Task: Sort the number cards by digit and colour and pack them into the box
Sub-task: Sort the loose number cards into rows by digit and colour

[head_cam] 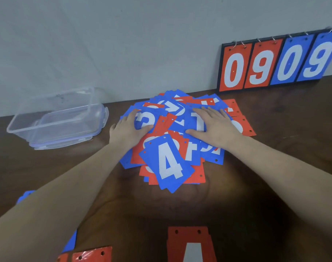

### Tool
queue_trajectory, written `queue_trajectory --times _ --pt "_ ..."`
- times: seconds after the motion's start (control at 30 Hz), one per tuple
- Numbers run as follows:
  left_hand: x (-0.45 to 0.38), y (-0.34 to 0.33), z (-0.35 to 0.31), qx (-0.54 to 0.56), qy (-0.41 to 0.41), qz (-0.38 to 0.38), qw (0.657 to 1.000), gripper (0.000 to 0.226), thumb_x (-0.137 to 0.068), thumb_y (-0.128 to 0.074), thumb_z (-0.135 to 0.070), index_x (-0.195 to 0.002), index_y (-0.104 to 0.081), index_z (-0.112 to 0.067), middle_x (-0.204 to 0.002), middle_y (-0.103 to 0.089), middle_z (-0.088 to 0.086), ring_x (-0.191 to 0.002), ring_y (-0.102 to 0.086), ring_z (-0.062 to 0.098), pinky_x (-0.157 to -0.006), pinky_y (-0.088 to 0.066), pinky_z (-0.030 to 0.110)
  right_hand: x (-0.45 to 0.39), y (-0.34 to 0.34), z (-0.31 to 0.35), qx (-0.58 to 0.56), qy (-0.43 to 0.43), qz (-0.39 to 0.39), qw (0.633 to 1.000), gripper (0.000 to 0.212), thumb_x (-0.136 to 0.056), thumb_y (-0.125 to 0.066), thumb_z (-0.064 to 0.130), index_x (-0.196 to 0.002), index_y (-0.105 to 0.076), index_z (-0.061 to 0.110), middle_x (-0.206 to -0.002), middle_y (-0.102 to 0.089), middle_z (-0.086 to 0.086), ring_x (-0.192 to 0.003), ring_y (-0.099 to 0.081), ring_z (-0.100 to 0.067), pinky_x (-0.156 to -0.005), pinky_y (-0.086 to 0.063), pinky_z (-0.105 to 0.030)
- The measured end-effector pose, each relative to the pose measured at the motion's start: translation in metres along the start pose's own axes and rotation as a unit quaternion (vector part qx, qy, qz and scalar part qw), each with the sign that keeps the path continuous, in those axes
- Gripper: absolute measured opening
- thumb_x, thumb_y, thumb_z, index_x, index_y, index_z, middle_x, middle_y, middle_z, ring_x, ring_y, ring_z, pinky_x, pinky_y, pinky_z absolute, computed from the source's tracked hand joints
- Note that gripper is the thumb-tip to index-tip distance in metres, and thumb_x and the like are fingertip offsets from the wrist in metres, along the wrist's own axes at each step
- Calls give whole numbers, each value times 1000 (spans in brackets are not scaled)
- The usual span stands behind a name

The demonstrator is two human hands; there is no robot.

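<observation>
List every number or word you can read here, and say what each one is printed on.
"0", "9" on the two red flaps and "0", "9" on the two blue flaps of the scoreboard against the wall.
"4" on the blue card at the near edge of the pile.
"3" on a blue card under the left hand.
Other digits in the pile are covered or cut off; unreadable.

Under the left hand [130,127] and right hand [213,127] most cards in the pile [172,137] overlap — their digits show only in part. Nearer than both hands, a red card [191,244] runs off the bottom edge; its digit is perhaps a 4. A blue card [69,242] hides beneath the left forearm.
</observation>
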State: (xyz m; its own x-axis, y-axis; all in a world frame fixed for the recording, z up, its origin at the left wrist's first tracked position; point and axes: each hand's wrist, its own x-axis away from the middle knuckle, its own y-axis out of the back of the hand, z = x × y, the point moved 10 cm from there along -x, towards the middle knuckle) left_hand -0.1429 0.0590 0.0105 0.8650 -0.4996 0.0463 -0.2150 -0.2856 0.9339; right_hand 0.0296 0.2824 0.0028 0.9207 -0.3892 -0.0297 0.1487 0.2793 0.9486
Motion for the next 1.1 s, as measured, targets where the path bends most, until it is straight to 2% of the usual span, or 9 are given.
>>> queue_trajectory --times 0.3,0.5,0.6,0.67,0.73,0.8,0.9,0.97,1.1 --pt "31 26 -13 140 -36 -47 988 59 -87 -72 -50 -138 -48 -32 -129 -61 -10 -121 -57 23 -109 -41 48 24 37 15 -12 -29 -47 998 74 -87 -63 65 -150 -36 37 -129 -61 -3 -126 -51 -23 -108 -34 -43" --pt "67 35 -21 255 -77 -12 964 48 -88 -76 -28 -128 -51 -38 -110 -56 -26 -107 -61 10 -93 -53 30 67 55 5 -287 -73 -106 949 61 -86 -74 49 -136 -40 52 -119 -59 16 -105 -64 -10 -81 -59 -32" --pt "85 38 -26 288 -96 -9 953 44 -87 -78 -19 -118 -53 -39 -121 -56 -20 -109 -60 3 -85 -48 15 85 49 4 -363 -72 -87 925 64 -86 -79 33 -133 -39 52 -130 -51 16 -117 -57 -5 -76 -55 -16" --pt "98 41 -30 277 -123 -16 953 43 -86 -79 -17 -110 -56 -43 -140 -45 -18 -128 -45 -2 -97 -40 16 95 45 5 -342 -78 -66 934 70 -87 -80 23 -139 -39 44 -136 -46 16 -126 -50 -7 -73 -48 -9" --pt "111 39 -32 279 -133 -4 951 47 -85 -79 -15 -107 -56 -50 -153 -32 -14 -141 -28 -3 -104 -36 21 106 44 2 -330 -94 -58 938 75 -88 -78 17 -147 -38 39 -150 -41 13 -141 -40 -13 -85 -48 -16" --pt "125 37 -31 301 -118 7 946 53 -86 -78 -12 -106 -56 -55 -155 -29 -10 -145 -27 4 -101 -39 23 119 45 0 -327 -113 -58 936 81 -89 -77 15 -151 -32 41 -161 -31 10 -148 -31 -15 -97 -45 -27" --pt "142 33 -28 330 -103 9 938 58 -86 -76 -6 -99 -58 -60 -133 -49 -15 -124 -50 0 -94 -52 25 135 46 4 -316 -109 -60 940 90 -89 -77 17 -156 -22 44 -168 -14 10 -153 -20 -15 -100 -43 -30" --pt "152 27 -29 352 -98 26 930 54 -86 -75 -4 -100 -60 -54 -118 -57 -23 -108 -57 -10 -80 -53 13 144 44 8 -314 -107 -55 942 92 -89 -76 17 -156 -19 45 -169 -10 11 -154 -18 -15 -99 -42 -28" --pt "170 21 -24 364 -90 43 926 53 -86 -75 -4 -103 -63 -52 -117 -60 -22 -95 -60 -14 -77 -52 12 158 39 22 -328 -120 -43 936 82 -90 -76 20 -155 -30 42 -164 -26 11 -151 -26 -16 -98 -38 -24"
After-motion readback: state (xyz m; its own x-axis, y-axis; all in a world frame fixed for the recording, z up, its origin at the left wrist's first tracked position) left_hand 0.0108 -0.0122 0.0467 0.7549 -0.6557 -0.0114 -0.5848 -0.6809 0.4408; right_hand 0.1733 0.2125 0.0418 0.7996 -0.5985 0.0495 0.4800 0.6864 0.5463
